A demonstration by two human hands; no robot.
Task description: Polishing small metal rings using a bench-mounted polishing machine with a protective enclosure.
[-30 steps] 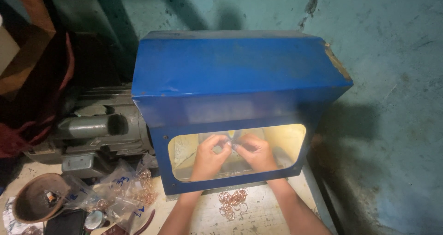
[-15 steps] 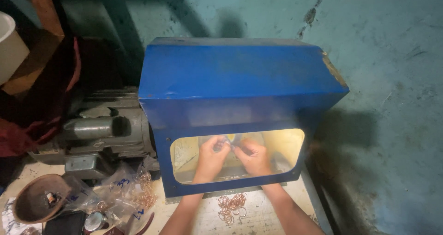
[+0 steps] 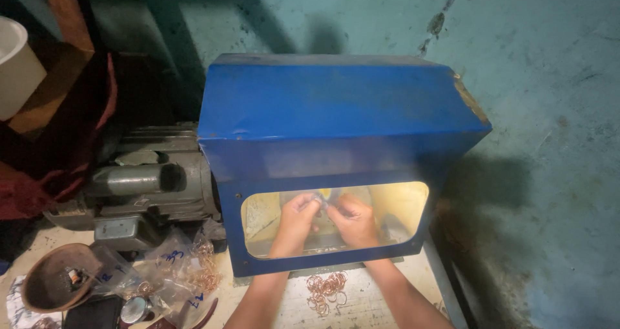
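Blue metal box (image 3: 342,119) holds both hands inside its lit window: left hand (image 3: 298,218) and right hand (image 3: 354,220) meet at the middle, fingertips pinching one small ring (image 3: 321,202) between them, equally near both.
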